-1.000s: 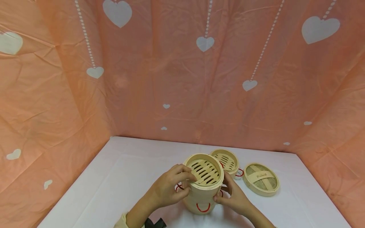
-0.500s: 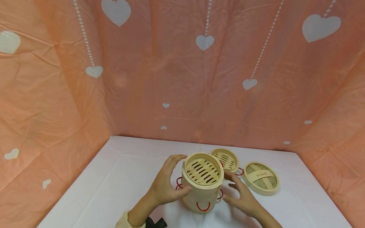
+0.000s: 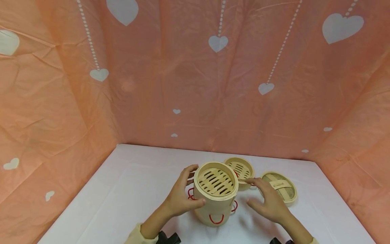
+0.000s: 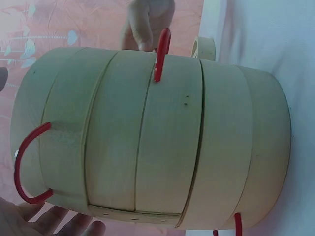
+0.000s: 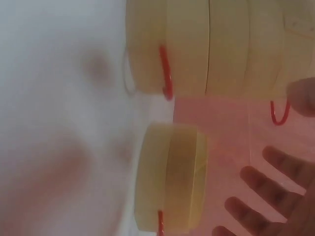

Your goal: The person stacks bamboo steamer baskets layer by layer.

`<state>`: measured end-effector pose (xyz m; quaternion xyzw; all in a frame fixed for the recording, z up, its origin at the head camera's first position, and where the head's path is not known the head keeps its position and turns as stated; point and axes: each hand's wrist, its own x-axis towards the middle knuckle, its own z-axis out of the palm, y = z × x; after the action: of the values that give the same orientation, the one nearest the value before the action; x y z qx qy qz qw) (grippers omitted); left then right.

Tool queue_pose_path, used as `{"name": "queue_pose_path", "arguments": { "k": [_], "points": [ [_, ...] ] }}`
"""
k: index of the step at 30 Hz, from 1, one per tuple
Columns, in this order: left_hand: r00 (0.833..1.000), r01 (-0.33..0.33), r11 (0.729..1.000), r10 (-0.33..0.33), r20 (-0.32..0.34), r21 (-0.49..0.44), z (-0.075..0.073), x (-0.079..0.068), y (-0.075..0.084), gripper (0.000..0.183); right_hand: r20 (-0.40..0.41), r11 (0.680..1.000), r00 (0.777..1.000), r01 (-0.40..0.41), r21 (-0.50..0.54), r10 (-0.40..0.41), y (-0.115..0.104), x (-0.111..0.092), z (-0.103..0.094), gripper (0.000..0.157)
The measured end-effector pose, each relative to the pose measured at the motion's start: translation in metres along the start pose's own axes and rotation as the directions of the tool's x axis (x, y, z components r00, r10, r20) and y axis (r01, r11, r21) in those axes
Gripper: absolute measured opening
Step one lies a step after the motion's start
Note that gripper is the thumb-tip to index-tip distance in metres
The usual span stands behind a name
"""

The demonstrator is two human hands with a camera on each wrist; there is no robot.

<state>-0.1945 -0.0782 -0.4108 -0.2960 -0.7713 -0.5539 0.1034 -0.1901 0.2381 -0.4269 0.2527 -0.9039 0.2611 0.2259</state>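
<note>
A tall stack of bamboo steamer baskets (image 3: 214, 206) with red cord handles stands upright in front of me, its slatted top basket uncovered. My left hand (image 3: 179, 196) is at the stack's left side, thumb toward the front and fingers toward the back. In the left wrist view, fingers (image 4: 54, 221) lie right beside the stack's edge, partly hidden by it. To the right, my right hand (image 3: 269, 203) is held in the air with spread fingers and nothing in it. A single steamer basket (image 3: 240, 169) sits behind the stack, below those fingers in the right wrist view.
A round woven bamboo lid (image 3: 280, 184) lies on the white table (image 3: 146, 176) at the right, partly covered by my right hand in the head view. Orange-pink cloth (image 3: 195, 84) with white hearts walls the table at the back and both sides.
My left fingers have left the top basket's slats and moved to the stack's side. My right hand has let go of the stack and drawn away to the right.
</note>
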Motion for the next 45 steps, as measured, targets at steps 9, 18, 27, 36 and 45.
{"name": "queue_pose_path", "arguments": {
  "k": [9, 18, 27, 36, 45],
  "points": [
    [0.994, 0.104, 0.994, -0.104, 0.02, -0.022, 0.005, 0.001, -0.002, 0.104, 0.0, 0.996, 1.0, 0.018, -0.089, -0.018, 0.014, 0.023, 0.005, 0.047],
    [0.997, 0.075, 0.997, -0.075, 0.017, 0.0, 0.007, 0.003, -0.006, 0.104, 0.04, 0.997, 0.999, -0.011, -0.076, 0.014, 0.026, 0.037, 0.017, 0.04],
    [0.996, 0.088, 0.996, -0.088, 0.022, 0.007, 0.007, 0.004, -0.006, 0.101, 0.049, 0.996, 0.998, 0.035, -0.088, -0.03, 0.035, 0.045, 0.028, 0.038],
    [0.996, 0.088, 0.996, -0.088, 0.032, 0.005, 0.006, 0.004, -0.007, 0.1, 0.05, 0.996, 0.996, 0.074, -0.043, -0.072, 0.038, 0.046, 0.036, 0.031],
    [0.996, 0.08, 0.997, -0.081, 0.034, 0.006, 0.006, 0.003, -0.007, 0.099, 0.048, 0.997, 0.996, 0.079, -0.009, -0.079, 0.041, 0.049, 0.04, 0.03]
  ]
}}
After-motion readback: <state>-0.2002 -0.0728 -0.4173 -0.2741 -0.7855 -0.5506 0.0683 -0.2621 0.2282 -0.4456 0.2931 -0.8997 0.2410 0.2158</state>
